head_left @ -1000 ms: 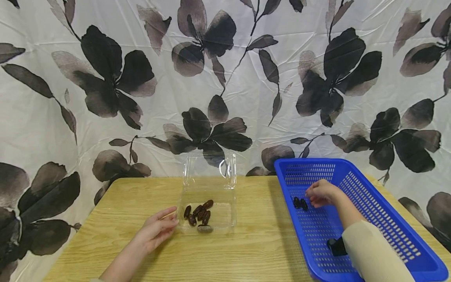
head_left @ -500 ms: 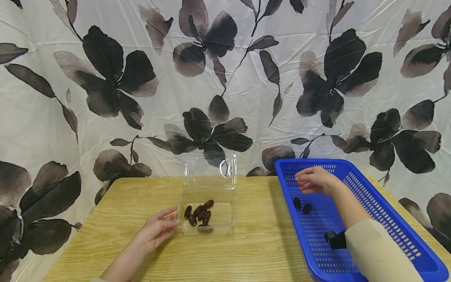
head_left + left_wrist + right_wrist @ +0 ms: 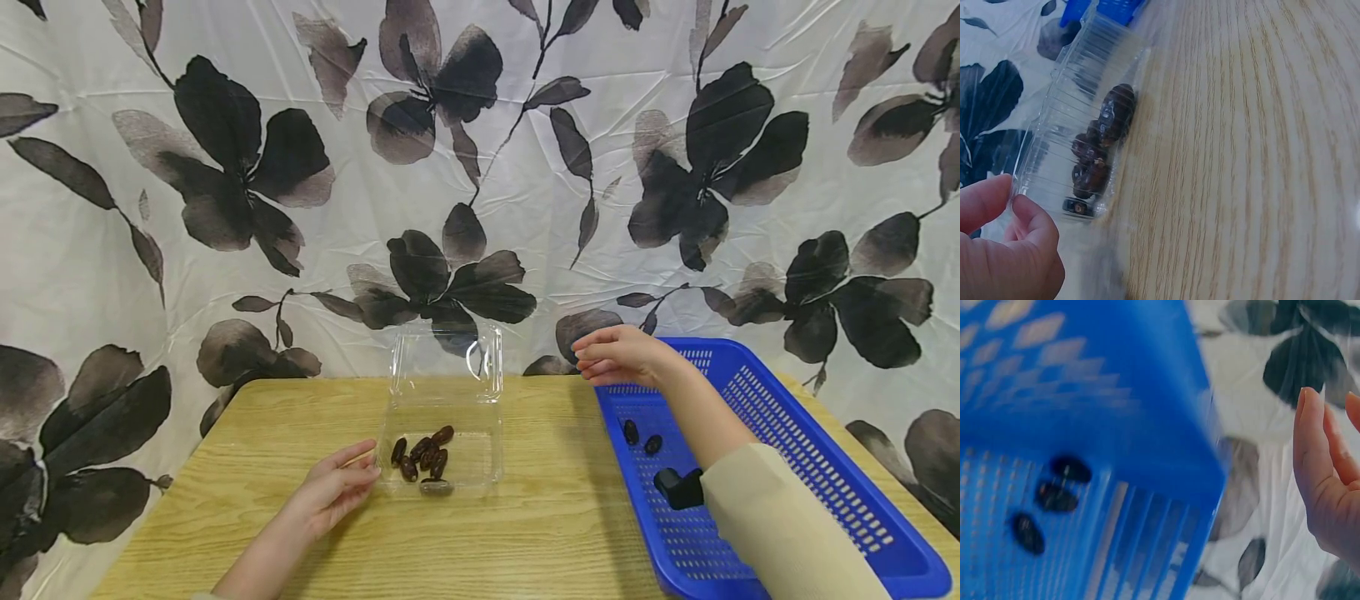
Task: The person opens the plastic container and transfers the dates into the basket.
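My left hand is at the left side of an opened clear plastic clamshell box; in the left wrist view its thumb and finger pinch the box's rim. Several brown dates lie inside the box. My right hand hovers over the far left corner of a blue plastic basket, its fingers pointing left. No date shows between its fingers, but the inner side is partly hidden. Two dark dates show in the basket in the head view, three dates in the right wrist view.
A wooden table carries the box at the middle and the basket at the right. Behind hangs a white curtain with dark flowers. A black object shows beside the right sleeve, over the basket. The box's raised lid stands at its back.
My right hand has risen from the dates in the basket and moved left to the basket's far left rim. One basket date has shifted slightly. The left hand and box stay put.
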